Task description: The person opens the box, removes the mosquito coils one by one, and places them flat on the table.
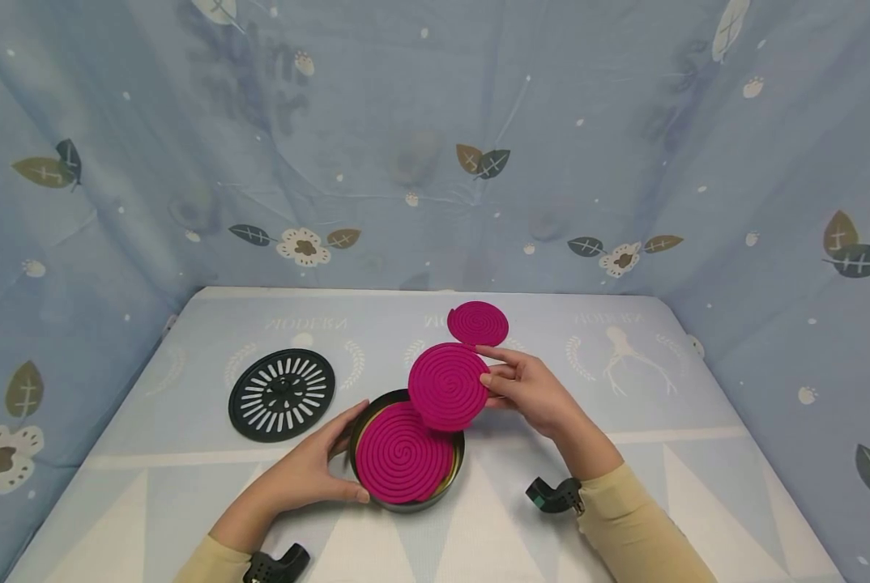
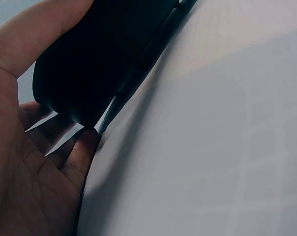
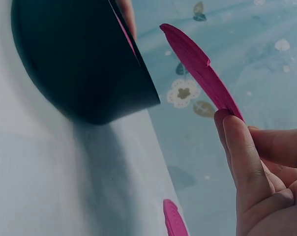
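Note:
Between thumb and fingers, my right hand pinches the right edge of a pink mosquito coil. In the right wrist view this coil shows nearly edge-on, raised above the tabletop. Below it and to the left stands a round dark tin, with another pink mosquito coil inside. The raised coil overlaps the tin's back right rim in the head view. My left hand grips the tin's left side, thumb in front and fingers behind. Its thumb lies along the dark wall in the left wrist view.
A third pink mosquito coil lies flat near the table's back edge. To the left of the tin lies a round black slotted lid. Patterned blue cloth hangs behind the table and at both sides.

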{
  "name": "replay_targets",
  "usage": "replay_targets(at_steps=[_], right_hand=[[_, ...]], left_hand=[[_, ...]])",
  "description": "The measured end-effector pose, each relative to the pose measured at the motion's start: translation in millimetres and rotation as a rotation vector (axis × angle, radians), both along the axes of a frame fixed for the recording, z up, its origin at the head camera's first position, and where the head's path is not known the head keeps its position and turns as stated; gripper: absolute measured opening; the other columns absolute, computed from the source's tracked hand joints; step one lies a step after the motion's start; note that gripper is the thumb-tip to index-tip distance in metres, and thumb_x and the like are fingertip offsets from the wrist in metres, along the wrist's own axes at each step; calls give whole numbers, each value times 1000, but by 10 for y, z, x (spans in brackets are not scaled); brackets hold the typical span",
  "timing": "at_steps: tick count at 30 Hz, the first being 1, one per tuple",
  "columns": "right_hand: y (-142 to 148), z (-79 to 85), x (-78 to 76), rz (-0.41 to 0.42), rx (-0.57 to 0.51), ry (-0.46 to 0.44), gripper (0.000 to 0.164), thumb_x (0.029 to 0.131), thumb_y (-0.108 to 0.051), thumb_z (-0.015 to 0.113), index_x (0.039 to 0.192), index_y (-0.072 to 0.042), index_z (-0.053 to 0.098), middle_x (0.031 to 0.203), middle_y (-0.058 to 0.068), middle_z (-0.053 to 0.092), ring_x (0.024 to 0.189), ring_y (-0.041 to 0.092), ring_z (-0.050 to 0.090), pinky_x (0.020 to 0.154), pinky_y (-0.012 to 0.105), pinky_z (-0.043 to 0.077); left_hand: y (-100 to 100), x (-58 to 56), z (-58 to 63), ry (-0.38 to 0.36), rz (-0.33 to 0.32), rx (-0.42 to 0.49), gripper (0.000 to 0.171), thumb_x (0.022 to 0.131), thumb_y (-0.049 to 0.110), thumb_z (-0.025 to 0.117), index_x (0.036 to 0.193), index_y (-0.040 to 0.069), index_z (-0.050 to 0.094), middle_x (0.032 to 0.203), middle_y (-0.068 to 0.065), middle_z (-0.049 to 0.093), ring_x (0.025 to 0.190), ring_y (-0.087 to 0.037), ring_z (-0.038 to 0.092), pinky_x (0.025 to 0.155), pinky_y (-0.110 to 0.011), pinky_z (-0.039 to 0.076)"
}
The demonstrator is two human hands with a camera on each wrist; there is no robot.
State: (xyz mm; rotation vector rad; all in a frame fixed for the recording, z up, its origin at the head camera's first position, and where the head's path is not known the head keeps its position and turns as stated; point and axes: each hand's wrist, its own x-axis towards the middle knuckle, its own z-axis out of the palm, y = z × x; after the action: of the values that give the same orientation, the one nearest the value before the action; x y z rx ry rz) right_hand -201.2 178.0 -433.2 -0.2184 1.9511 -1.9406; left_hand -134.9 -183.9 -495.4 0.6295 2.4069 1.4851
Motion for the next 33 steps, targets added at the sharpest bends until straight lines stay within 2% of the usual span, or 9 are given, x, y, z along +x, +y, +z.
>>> replay_targets(at_steps=[15,25,33], right_hand=[[185,-54,-66,-86,-43,-11,57,95,-4,64,148,-8,44,110,17,66,75,16,69,74,33,63],[364,-101,-141,-150,-67,-7,57,96,-1,62,149,-5,41,111,17,67,82,18,70,84,43,60],[518,-119,-194,-186,-79,-3,59,96,0,61,150,-3,39,112,16,68,85,18,71,84,41,59]], left_hand=[[-7,0,-13,1,-9,18,124,57,39,96,157,25,25,158,5,30,143,-14,30,114,-26,34],[-3,1,-6,-4,2,0,124,57,40,96,157,27,25,158,6,30,143,-13,30,114,-27,34],[-3,6,4,-4,1,5,125,57,39,96,158,26,25,158,6,31,143,-12,30,114,-26,34]])
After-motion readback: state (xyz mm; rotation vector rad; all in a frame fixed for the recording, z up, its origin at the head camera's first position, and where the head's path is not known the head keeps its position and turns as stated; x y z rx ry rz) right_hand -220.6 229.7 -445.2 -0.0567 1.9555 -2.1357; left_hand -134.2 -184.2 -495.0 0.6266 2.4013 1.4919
